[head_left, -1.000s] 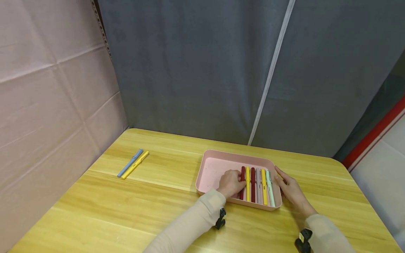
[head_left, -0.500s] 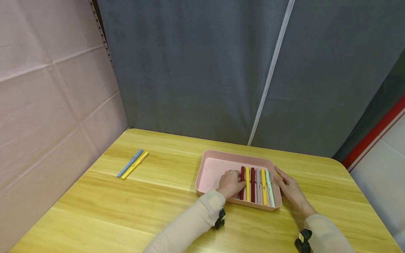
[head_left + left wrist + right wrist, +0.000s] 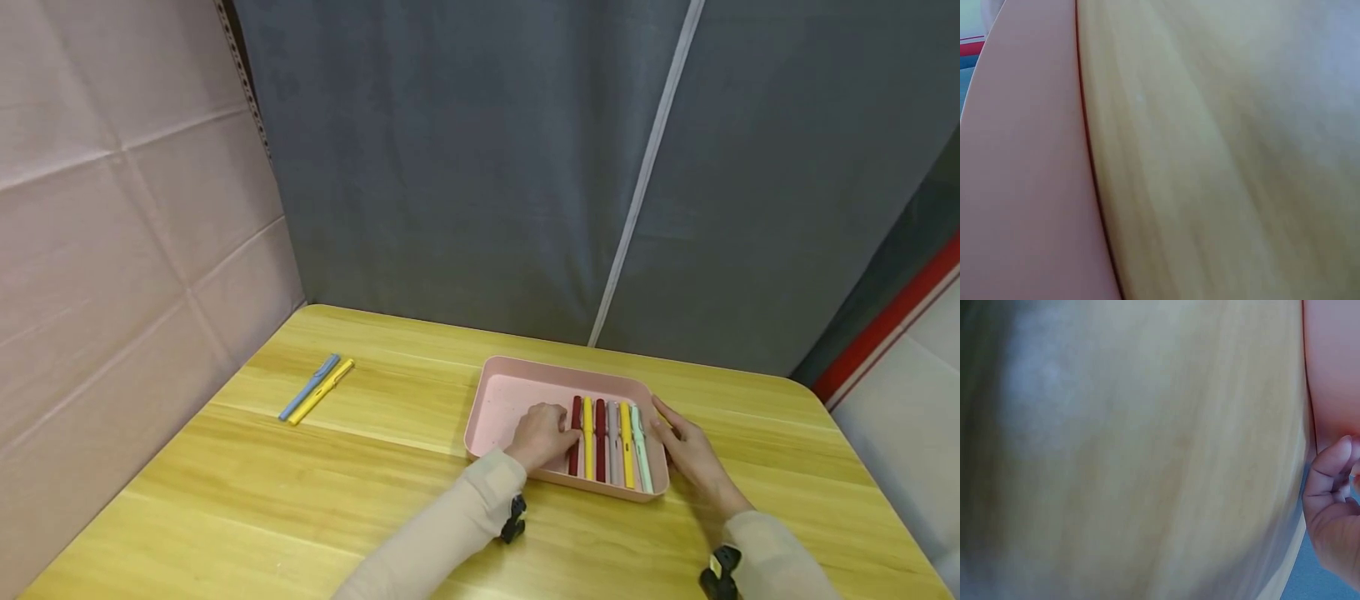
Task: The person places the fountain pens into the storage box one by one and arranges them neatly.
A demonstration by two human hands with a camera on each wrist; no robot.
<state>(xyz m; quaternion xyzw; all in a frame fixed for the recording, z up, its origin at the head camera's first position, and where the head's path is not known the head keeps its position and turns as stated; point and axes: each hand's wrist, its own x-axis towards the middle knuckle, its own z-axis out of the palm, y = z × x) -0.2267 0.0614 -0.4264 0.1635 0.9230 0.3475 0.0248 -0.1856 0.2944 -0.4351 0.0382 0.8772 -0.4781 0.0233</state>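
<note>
A shallow pink tray [image 3: 510,398] stands on the table, with several pens side by side in its right half. From the left they are a dark red pen [image 3: 575,412], a yellow one, another dark red one, a grey one, a yellow one and a mint green pen [image 3: 641,450]. My left hand [image 3: 538,437] reaches over the tray's near wall, thumb and fingertips right at the left side of the leftmost dark red pen. My right hand [image 3: 699,460] rests against the tray's right end, fingers extended; its thumb [image 3: 1334,456] lies at the pink wall in the right wrist view.
On the left of the wooden table [image 3: 405,375] lie a blue pen [image 3: 309,387] and a yellow pen [image 3: 322,392], side by side. A dark grey curtain [image 3: 450,167] hangs behind the table's far edge, and a pale cloth wall [image 3: 135,250] borders the left.
My left hand has drawn back slightly to the left, its thumb no longer overlapping the yellow pen. The right hand, tray and pens stay in place.
</note>
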